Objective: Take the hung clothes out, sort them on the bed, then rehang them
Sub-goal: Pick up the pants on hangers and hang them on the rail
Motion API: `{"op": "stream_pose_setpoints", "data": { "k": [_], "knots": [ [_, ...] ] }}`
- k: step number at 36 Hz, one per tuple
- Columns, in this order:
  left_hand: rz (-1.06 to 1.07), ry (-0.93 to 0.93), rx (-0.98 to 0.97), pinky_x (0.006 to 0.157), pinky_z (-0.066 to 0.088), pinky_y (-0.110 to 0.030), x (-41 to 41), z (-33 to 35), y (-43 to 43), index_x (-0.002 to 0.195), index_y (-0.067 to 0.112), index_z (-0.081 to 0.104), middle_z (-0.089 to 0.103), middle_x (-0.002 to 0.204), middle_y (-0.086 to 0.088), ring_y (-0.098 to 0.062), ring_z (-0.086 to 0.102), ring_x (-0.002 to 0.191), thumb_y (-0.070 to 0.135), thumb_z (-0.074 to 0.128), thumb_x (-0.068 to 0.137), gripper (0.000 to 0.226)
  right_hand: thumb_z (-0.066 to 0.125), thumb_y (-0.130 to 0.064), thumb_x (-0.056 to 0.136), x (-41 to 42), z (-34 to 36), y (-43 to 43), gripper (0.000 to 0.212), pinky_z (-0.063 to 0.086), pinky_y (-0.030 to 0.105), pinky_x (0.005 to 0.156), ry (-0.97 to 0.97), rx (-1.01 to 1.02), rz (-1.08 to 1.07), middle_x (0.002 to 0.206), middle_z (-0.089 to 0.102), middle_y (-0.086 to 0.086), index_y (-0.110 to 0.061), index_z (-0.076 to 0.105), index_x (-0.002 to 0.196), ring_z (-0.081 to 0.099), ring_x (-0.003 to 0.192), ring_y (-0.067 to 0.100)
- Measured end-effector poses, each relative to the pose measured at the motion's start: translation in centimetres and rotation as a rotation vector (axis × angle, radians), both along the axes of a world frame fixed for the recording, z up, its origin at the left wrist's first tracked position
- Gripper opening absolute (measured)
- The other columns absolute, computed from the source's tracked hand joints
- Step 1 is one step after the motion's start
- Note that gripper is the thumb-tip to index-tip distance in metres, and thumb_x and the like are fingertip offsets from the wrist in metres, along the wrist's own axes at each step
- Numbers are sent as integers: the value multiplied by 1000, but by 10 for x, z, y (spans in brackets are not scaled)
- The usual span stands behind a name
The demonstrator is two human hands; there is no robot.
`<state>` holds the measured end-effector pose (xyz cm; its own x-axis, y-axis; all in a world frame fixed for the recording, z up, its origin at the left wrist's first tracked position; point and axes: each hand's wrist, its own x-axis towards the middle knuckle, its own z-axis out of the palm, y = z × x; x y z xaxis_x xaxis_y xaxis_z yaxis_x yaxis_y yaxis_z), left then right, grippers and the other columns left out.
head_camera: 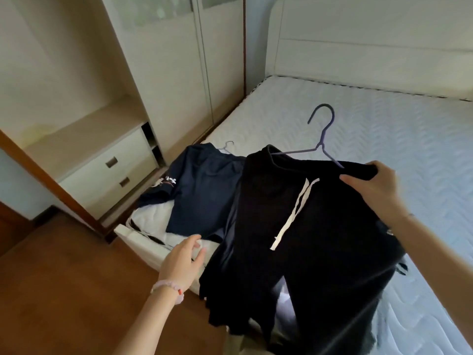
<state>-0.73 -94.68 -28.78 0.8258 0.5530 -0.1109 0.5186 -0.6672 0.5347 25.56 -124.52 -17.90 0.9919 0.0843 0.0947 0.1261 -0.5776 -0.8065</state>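
Right now the right hand (371,185), at about three o'clock in the view, grips the waistband of the black drawstring trousers (307,252), thumb under the cloth and fingers curled over the top, right where one arm of the blue hanger (324,139) runs into the fabric. The hanger's hook stands up toward twelve o'clock, above the mattress (384,124). From that grip the trousers hang down through the centre toward six o'clock, their legs draped across the foot of the bed, and a white drawstring (294,213) dangles from the waist. The left hand (183,262), at seven o'clock, is empty, its fingers loosely spread and reaching toward the bed's corner just beside the trousers' left edge; whether the fingertips touch the bedding cannot be told. A pale bead bracelet (167,288) circles that wrist. At ten o'clock from the trousers a navy garment (202,193) with a white print on one edge lies flat on the mattress, touching or slightly under the black cloth, and the hook of a pale hanger (227,146) pokes out at its top. A white headboard (358,42) stands at one o'clock, wardrobe doors (179,60) at eleven, a unit of drawers (110,175) at nine, and wooden floor (64,290) at eight.
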Motion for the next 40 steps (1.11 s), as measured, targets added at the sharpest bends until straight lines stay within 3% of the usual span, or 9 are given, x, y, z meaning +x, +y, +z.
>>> {"op": "stream_pose_setpoints", "data": {
  "k": [4,8,11,16,23,30,40],
  "knots": [
    [-71,21,33,83,53,-32,58,-6,45,134,27,46,58,121,12,-13,56,112,38,46,96,40,77,-42,68,38,-31,32,37,54,43,71,73,-89,-37,78,63,2,-18,58,87,63,78,29],
    [-160,64,53,89,50,-32,114,-11,82,135,25,45,58,123,11,-14,54,115,37,46,97,40,74,-40,75,58,-61,53,34,43,34,65,123,-192,-73,78,60,5,-16,56,91,55,72,25],
    [-225,99,41,92,49,-32,155,-16,104,134,25,46,58,124,11,-13,54,118,37,46,97,40,73,-41,75,71,-84,57,33,44,33,64,124,-236,-114,81,61,1,-19,58,94,56,74,23],
    [-302,164,-21,96,49,-34,222,-27,121,134,26,45,56,128,12,-10,52,121,38,46,96,39,71,-52,70,96,-106,56,36,39,27,53,196,-274,-175,69,61,-11,-21,64,85,57,64,12],
    [-471,309,-12,101,44,-33,329,-61,131,141,22,35,46,141,7,-16,45,129,36,44,97,47,76,-46,70,123,-138,72,31,45,32,62,298,-276,-210,77,65,-9,-23,61,85,61,72,16],
    [-577,463,-11,104,43,-40,441,-137,156,142,21,34,44,144,1,-21,45,129,37,46,96,50,80,-41,67,173,-207,76,30,53,38,71,496,-217,-225,79,68,-5,-22,64,83,65,74,13],
    [-676,507,63,106,41,-41,555,-228,164,143,16,35,34,151,-5,-25,38,135,30,50,95,52,80,-34,70,201,-271,54,26,52,38,72,547,-182,-373,80,68,-5,-24,62,85,65,76,14]
  ]
}}
